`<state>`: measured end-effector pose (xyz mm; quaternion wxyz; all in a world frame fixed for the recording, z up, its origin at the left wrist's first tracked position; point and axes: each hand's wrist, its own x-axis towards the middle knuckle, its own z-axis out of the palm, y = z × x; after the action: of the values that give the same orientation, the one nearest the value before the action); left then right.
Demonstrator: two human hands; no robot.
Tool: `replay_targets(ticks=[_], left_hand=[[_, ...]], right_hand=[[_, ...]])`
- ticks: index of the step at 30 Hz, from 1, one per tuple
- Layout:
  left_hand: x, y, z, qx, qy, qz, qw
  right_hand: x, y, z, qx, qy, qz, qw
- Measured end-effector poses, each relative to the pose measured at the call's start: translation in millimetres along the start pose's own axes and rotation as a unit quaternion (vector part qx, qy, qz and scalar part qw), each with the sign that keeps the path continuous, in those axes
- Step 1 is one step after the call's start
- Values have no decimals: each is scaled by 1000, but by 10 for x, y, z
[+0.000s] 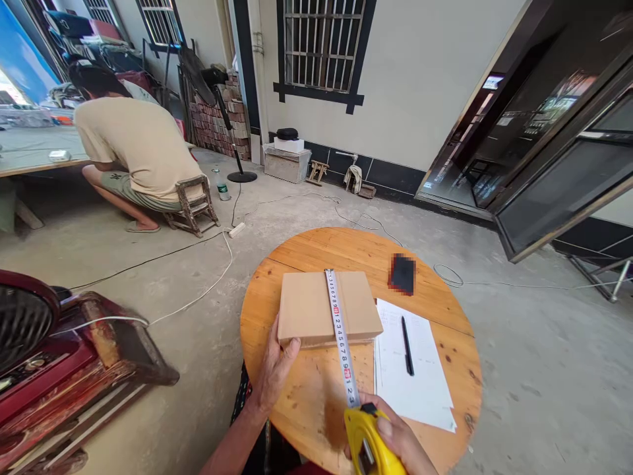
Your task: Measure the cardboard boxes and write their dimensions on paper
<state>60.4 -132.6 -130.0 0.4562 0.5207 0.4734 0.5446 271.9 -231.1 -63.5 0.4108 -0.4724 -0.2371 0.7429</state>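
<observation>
Cardboard box [316, 307] sits flat mid-table [306, 415], long side across the view. Left hand [274, 373] is on the box's near-left corner: thumb up against the near edge, fingers spread round the left side, a loose clamp rather than a fist, probably just pinning the box so it can't slide. Tape blade [341, 333] lies flat over the box top, running from its far edge straight back past its near edge, scale face up and readable. Right hand [403, 442] is near-side of the box, fingers closed round the yellow tape measure [368, 442], thumb on top of the case, which looks like it keeps the blade taut. Paper [420, 389] with pen [407, 346] lies just right of the box; a dark phone [402, 274] sits beyond its far-right corner. Another person [133, 152] squats well off to the far left of the box.
</observation>
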Motion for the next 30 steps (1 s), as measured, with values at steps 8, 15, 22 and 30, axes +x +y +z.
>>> replay_targets(ticks=[8,15,22,30], left_hand=[[-24,125,31,34,28,33,999],[-6,142,41,33,30,39,998],[-33,6,32,6,24,15,1000],[-158,324,-357,41,211,111,970]], right_hand=[[87,85,-180,-28,-25,34,999],[59,77,-104,-24,-13,11,1000],[1,52,-48,-49,12,-20,999],[-357,-246,-191,-341,-76,-39,936]])
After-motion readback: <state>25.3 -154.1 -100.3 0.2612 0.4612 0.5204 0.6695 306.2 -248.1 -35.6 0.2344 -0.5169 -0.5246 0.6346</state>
